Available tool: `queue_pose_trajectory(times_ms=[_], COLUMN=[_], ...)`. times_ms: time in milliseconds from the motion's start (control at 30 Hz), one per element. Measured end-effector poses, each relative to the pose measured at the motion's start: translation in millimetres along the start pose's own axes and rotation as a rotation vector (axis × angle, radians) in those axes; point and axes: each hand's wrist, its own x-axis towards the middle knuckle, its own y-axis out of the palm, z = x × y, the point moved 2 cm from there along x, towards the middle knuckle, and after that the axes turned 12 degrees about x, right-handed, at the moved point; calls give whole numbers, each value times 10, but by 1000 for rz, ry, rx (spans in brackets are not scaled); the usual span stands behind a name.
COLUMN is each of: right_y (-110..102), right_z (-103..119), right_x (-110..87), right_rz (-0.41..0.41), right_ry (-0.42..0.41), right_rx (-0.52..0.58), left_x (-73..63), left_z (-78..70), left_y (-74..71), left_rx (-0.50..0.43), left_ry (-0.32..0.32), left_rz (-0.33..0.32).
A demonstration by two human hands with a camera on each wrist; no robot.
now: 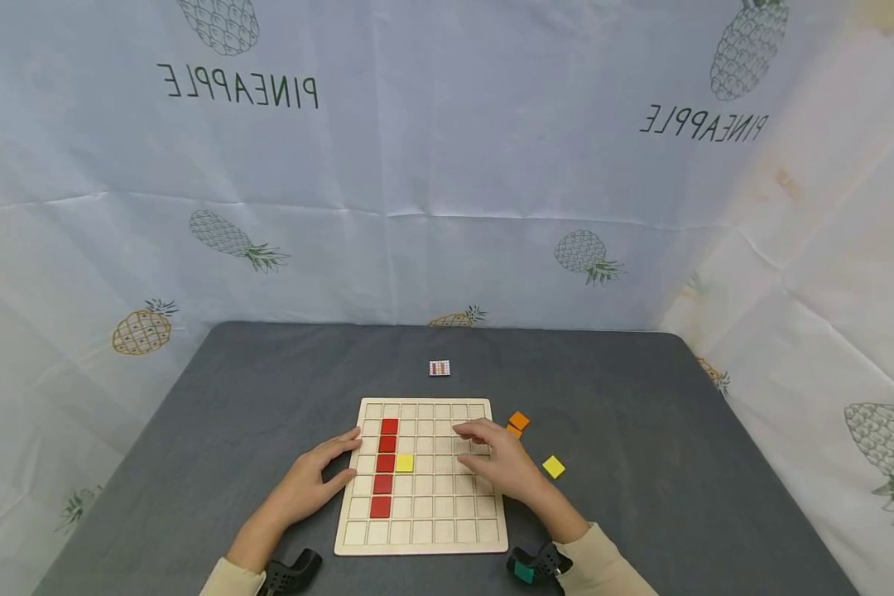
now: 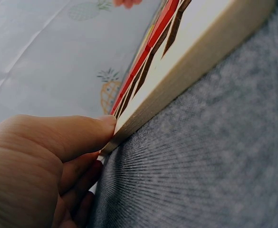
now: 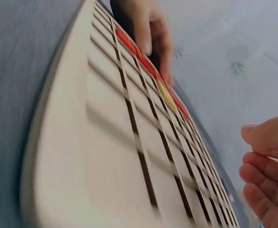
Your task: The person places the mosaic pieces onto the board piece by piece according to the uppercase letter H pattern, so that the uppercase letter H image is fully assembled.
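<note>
A pale wooden grid board (image 1: 425,534) lies on the dark table. Several red tiles (image 1: 381,507) form a column in its left part, and one yellow tile (image 1: 405,463) sits right of that column. My left hand (image 1: 309,484) touches the board's left edge with thumb and fingers spread; the left wrist view shows the thumb (image 2: 81,135) against the side of the wood. Over the board's right columns hovers my right hand (image 1: 502,463), its fingers apart and lightly bent. In the right wrist view the right hand (image 3: 272,166) holds nothing visible.
Two orange tiles (image 1: 519,420) lie close together beyond the board's upper right corner. Another yellow tile (image 1: 554,467) rests on the table to the right. Behind the board is a small patterned card (image 1: 439,368). A pineapple-print curtain (image 1: 417,165) hangs behind the table.
</note>
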Motion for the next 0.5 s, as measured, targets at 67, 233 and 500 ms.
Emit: queue_pose_trajectory(times_ms=[67, 233, 500], right_y=[-131, -443, -825], right_z=[-48, -169, -374], right_x=[-70, -249, -548], right_rz=[-22, -91, -147], right_ry=[1, 20, 69], right_rx=[-19, -63, -90], left_x=[0, -5, -9], left_z=[-1, -18, -21], left_y=[-3, -5, 13], left_rx=[-2, 5, 17], left_ry=[1, 30, 45], left_rz=[-2, -38, -60])
